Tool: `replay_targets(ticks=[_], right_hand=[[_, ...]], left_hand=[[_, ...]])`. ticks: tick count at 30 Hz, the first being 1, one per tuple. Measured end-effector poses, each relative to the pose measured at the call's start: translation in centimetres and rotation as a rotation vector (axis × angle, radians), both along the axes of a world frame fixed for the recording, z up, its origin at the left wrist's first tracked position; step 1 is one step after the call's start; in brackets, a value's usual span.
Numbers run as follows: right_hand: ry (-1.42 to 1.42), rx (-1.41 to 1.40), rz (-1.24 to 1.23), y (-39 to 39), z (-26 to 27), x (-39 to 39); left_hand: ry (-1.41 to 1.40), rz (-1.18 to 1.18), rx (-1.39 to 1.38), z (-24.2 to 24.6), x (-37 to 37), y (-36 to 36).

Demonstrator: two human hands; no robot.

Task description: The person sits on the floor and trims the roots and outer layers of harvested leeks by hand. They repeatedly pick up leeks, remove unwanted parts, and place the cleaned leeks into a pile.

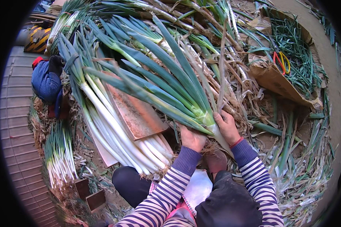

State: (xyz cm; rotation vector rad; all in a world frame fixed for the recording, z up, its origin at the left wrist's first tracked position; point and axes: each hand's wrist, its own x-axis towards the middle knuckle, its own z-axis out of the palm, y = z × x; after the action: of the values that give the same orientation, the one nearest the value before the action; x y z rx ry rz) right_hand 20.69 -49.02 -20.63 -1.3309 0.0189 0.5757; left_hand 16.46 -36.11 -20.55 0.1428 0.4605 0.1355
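Note:
A large green onion [207, 119] with long fanned green leaves lies between my two hands. My left hand [191, 137] supports the lower side of its leaf base. My right hand [228, 127] grips the stalk at the leaf base, its thumb along a dry outer leaf. The lower stalk runs down past my right wrist. To the left, several peeled white-stalked green onions [110, 119] lie in a pile, roots towards my knee. A rusty, dirt-stained board [139, 113] rests on top of them.
Unpeeled onions [204, 62] with dry leaves are heaped ahead. At right, a cardboard box [281, 85] holds cut greens and red-and-yellow-handled pliers or cutters [282, 63]. Peeled leaf waste [298, 176] covers the lower right. Another person [47, 81] bends at far left near onion bundles [59, 156].

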Motion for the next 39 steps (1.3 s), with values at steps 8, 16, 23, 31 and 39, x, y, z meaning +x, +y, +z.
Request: replay_targets(ticks=[8,16,23,31,39], right_hand=[[0.312,-0.010,-0.380,-5.7,-3.1,-5.9],[0.400,-1.486,-0.016,-30.2,-2.5,-25.0],[-0.086,-1.507,0.240,-25.7,2.4,-17.0],[-0.122,-0.674,0.227,-10.7,1.1,-9.3],[0.608,0.398,0.146,-5.6,0.6,-7.4]], left_hand=[[0.422,-0.054,0.481,2.4,2.4,0.0],[0.004,-0.070,0.456,9.1,8.6,8.8],[0.109,0.051,0.410,9.1,14.7,10.4],[0.275,0.056,0.620,8.9,18.8,11.3],[0.340,-0.428,0.532,2.6,11.4,1.6]])
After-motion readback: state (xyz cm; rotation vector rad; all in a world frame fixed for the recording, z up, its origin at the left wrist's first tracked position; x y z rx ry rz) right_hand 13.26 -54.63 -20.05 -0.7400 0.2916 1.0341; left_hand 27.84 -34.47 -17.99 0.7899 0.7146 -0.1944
